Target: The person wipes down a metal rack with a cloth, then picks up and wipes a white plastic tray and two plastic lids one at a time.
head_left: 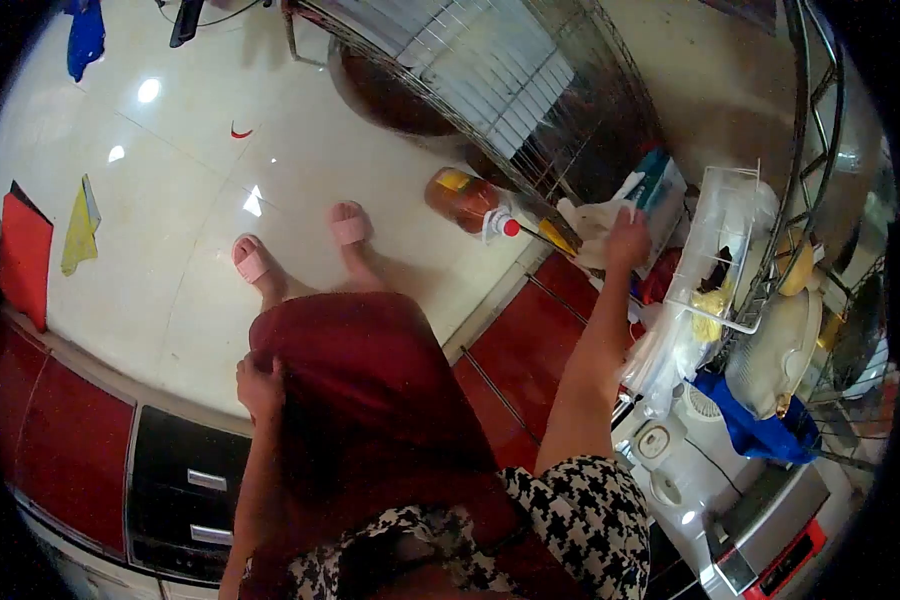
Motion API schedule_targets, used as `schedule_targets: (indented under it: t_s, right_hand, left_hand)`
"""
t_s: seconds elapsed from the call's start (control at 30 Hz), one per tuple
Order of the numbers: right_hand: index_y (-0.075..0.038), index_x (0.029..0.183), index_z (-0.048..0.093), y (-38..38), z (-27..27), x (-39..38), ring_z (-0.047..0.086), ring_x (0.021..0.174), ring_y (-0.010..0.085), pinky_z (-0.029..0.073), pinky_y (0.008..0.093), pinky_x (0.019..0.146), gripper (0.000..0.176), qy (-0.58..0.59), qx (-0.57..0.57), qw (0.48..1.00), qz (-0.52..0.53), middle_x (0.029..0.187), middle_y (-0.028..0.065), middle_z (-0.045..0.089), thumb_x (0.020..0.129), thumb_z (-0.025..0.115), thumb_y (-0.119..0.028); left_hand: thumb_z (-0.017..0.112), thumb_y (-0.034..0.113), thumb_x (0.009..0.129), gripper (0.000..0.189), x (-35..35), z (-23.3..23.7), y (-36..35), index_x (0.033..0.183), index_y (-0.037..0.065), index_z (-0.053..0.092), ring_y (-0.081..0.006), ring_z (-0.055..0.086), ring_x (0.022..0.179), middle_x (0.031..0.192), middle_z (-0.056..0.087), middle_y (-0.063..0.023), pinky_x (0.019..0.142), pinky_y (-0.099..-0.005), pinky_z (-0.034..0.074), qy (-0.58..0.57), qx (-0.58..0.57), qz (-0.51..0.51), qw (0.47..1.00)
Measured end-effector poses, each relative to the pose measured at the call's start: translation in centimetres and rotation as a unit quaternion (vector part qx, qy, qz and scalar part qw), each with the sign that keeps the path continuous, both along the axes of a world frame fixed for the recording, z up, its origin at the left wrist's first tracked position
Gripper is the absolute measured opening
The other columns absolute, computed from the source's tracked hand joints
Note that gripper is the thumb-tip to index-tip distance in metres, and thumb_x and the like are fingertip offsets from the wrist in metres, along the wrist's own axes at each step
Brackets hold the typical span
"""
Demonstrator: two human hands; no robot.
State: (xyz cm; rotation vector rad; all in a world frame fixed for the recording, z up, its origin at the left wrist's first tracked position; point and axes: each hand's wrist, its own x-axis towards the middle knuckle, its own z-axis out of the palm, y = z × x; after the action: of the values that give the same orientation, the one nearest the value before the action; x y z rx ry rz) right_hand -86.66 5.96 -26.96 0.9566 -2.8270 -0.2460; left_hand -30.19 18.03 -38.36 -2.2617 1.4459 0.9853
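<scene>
My left hand [260, 385] is closed at the left edge of the dark red apron [370, 390] that hangs over my front, its fingers curled against the fabric. My right hand [628, 240] reaches out to the right, closed on a pale cream cloth [588, 225] that looks limp and crumpled. Right beside that cloth stands a teal and white box [660, 200] by the wire rack. A large bottle of amber liquid with a red cap [470, 203] is on the floor to the left of my right hand.
A wire rack [450, 90] stands ahead, with a white wire basket [715, 240] and plastic bags [660, 350] at the right. Red and black cabinets [185, 490] line the left. My feet in pink slippers [253, 260] are on shiny tiles. A yellow cloth [82, 228] hangs at far left.
</scene>
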Motion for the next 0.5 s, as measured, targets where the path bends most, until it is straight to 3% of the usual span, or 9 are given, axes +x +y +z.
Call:
schedule_targets:
  t_s: [0.03, 0.1, 0.2, 0.23, 0.27, 0.3, 0.33, 0.4, 0.5]
  right_hand:
    - [-0.008, 0.108, 0.057, -0.6, 0.2, 0.4, 0.058, 0.093, 0.035, 0.045, 0.044, 0.078, 0.039, -0.001, -0.001, 1.0, 0.003, 0.102, 0.0199, 0.06, 0.085, 0.049, -0.039]
    - [0.002, 0.11, 0.052, -2.7, 1.2, 1.7, 0.055, 0.095, 0.0391, 0.042, 0.0412, 0.082, 0.048, -0.062, -0.195, 0.978, 0.034, 0.103, 0.0221, 0.058, 0.086, 0.05, -0.04]
    - [0.005, 0.112, 0.05, -9.9, 1.1, 4.3, 0.056, 0.096, 0.0303, 0.04, 0.0353, 0.087, 0.048, -0.087, -0.306, 0.947, 0.049, 0.108, 0.0217, 0.057, 0.085, 0.054, -0.034]
    - [0.004, 0.112, 0.051, -12.1, -0.9, 4.6, 0.055, 0.096, 0.0293, 0.04, 0.0343, 0.087, 0.041, -0.163, -0.398, 0.882, 0.194, 0.107, 0.0215, 0.057, 0.085, 0.057, -0.026]
    - [0.002, 0.113, 0.051, -14.9, -1.0, 7.5, 0.055, 0.098, 0.0273, 0.041, 0.0339, 0.087, 0.037, -0.161, -0.336, 0.91, 0.181, 0.107, 0.0196, 0.057, 0.084, 0.057, -0.022]
    - [0.0, 0.112, 0.052, -17.3, -2.2, 9.6, 0.054, 0.1, 0.0253, 0.041, 0.0346, 0.086, 0.034, -0.216, -0.333, 0.891, 0.219, 0.107, 0.0166, 0.058, 0.084, 0.057, -0.02]
    - [-0.002, 0.11, 0.053, -19.2, -5.3, 10.2, 0.055, 0.1, 0.0275, 0.042, 0.0357, 0.087, 0.032, -0.161, -0.306, 0.886, 0.31, 0.108, 0.0156, 0.057, 0.082, 0.058, -0.016]
    - [-0.003, 0.108, 0.053, -21.2, -8.5, 13.2, 0.054, 0.099, 0.0324, 0.043, 0.0373, 0.086, 0.032, -0.187, -0.177, 0.872, 0.417, 0.107, 0.017, 0.056, 0.078, 0.06, -0.012]
    - [-0.005, 0.108, 0.054, -19.1, -9.1, 13.1, 0.052, 0.099, 0.0358, 0.043, 0.0381, 0.085, 0.033, -0.201, -0.116, 0.881, 0.412, 0.107, 0.0177, 0.056, 0.076, 0.06, -0.011]
  left_hand:
    - [0.064, 0.032, 0.073, 0.039, -0.1, 0.2, -0.2, 0.103, 0.009, 0.056, -0.0318, 0.054, 0.091, 0.098, 0.056, -0.0109, 0.075, -0.0418, 0.046, 0.002, 0.009, 0.001, 1.0]
    - [0.064, 0.032, 0.073, 0.039, -0.2, 0.3, -0.2, 0.103, 0.008, 0.056, -0.0318, 0.054, 0.091, 0.097, 0.056, -0.0111, 0.075, -0.0419, 0.046, -0.006, 0.008, 0.001, 1.0]
    - [0.064, 0.031, 0.073, 0.038, -0.2, 0.5, -0.5, 0.103, 0.008, 0.056, -0.0321, 0.054, 0.091, 0.096, 0.056, -0.0119, 0.075, -0.0421, 0.046, -0.01, 0.01, 0.003, 1.0]
    - [0.064, 0.031, 0.073, 0.038, -0.2, 0.5, -0.5, 0.102, 0.008, 0.056, -0.0323, 0.054, 0.091, 0.095, 0.056, -0.0123, 0.075, -0.0423, 0.046, -0.008, 0.014, 0.008, 1.0]
    - [0.064, 0.031, 0.073, 0.038, -0.1, 0.4, -0.5, 0.102, 0.008, 0.056, -0.0323, 0.054, 0.091, 0.095, 0.056, -0.0123, 0.075, -0.0423, 0.046, -0.009, 0.01, 0.01, 1.0]
    - [0.064, 0.032, 0.073, 0.039, 0.0, 0.3, -0.5, 0.102, 0.007, 0.056, -0.0325, 0.054, 0.091, 0.096, 0.056, -0.0126, 0.075, -0.0422, 0.046, -0.015, 0.009, 0.004, 1.0]
    - [0.064, 0.032, 0.073, 0.04, 0.1, 0.2, -0.4, 0.102, 0.007, 0.056, -0.0327, 0.054, 0.091, 0.096, 0.055, -0.013, 0.075, -0.0421, 0.046, -0.021, 0.01, -0.004, 1.0]
    - [0.064, 0.033, 0.073, 0.041, 0.2, 0.5, -0.6, 0.103, 0.007, 0.056, -0.0326, 0.054, 0.091, 0.096, 0.056, -0.0128, 0.075, -0.0419, 0.046, -0.011, 0.02, 0.005, 1.0]
    - [0.064, 0.035, 0.073, 0.042, 1.0, -0.1, 0.3, 0.103, 0.007, 0.056, -0.0321, 0.054, 0.091, 0.096, 0.056, -0.0125, 0.076, -0.0415, 0.045, -0.002, 0.017, 0.014, 1.0]
